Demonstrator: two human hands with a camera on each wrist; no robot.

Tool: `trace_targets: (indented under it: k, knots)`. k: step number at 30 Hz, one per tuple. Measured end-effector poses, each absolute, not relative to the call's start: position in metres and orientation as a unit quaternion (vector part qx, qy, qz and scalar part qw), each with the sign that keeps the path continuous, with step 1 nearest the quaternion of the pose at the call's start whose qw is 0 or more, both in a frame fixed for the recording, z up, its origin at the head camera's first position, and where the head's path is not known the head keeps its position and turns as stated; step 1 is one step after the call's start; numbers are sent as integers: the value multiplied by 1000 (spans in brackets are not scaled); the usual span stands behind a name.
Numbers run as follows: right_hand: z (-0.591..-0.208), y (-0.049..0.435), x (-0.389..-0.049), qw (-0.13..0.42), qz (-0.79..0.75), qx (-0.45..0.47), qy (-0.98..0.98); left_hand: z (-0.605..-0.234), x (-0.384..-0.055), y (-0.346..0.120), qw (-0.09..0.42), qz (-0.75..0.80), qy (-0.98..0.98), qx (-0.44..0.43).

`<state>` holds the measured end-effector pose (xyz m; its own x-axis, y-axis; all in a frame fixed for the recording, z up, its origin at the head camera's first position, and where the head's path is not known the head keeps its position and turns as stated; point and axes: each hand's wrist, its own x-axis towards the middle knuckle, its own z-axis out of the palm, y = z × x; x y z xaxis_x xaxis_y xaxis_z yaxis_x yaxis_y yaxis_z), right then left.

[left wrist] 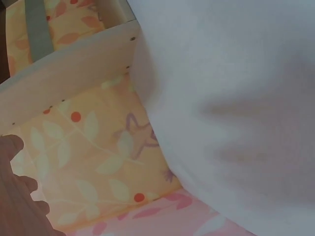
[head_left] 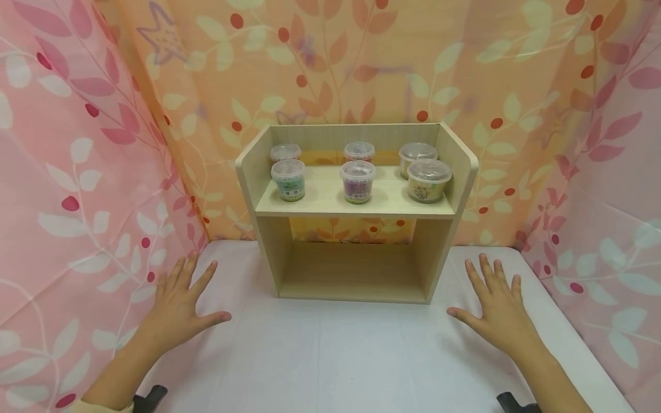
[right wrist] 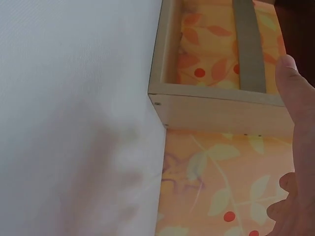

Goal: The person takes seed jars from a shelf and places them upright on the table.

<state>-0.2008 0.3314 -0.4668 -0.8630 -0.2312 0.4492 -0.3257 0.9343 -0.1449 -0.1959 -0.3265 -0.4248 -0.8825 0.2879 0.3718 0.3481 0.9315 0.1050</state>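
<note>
My left hand hovers over the white table left of a two-tier wooden shelf, fingers spread and nothing held. To the right of the shelf, my right hand is likewise spread out, holding nothing. On the upper tier stand lidded plastic tubs in front-and-back pairs. The front ones are a teal-labelled tub, a purple-labelled tub and a wider yellowish tub. Partly hidden behind them are a left tub, a middle tub and a wide right tub. The lower tier holds nothing.
A white cloth covers the table. Orange leaf-patterned fabric hangs behind the shelf, with pink fabric on the left and more pink fabric on the right. Each wrist carries a dark strap or mount.
</note>
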Motion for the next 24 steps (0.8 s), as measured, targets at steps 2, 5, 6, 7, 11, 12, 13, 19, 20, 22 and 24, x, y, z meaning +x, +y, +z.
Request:
trace_targets:
  k: [2, 5, 6, 7, 11, 12, 13, 19, 20, 22, 24]
  knots:
    - [-467, 329, -202, 214, 120, 145, -959, -423, -196, -325, 174, -98, -966, -164]
    - [-466, 325, -203, 209, 140, 144, -957, -419, -196, -322, 171, -119, -963, -169]
    - [-466, 324, -204, 209, 147, 144, -956, -418, -196, -321, 170, -128, -962, -171]
    - [-465, 323, -205, 207, 154, 144, -955, -417, -195, -320, 172, -137, -960, -174]
    - [-466, 318, -209, 202, 184, 146, -951, -413, -194, -315, 174, -175, -951, -184]
    - [-466, 317, -210, 199, 193, 146, -950, -413, -194, -313, 175, -182, -949, -186]
    - [-467, 317, -211, 195, 201, 144, -949, -412, -193, -312, 175, -192, -947, -187]
    - [-471, 313, -219, 179, 253, 131, -942, -402, -190, -302, 157, -234, -943, -178]
    - [-471, 312, -221, 176, 263, 128, -940, -400, -189, -300, 157, -239, -941, -178]
    - [-472, 311, -223, 169, 283, 120, -937, -396, -188, -296, 159, -250, -938, -180]
    - [-473, 310, -225, 162, 304, 113, -932, -390, -187, -292, 162, -257, -936, -180]
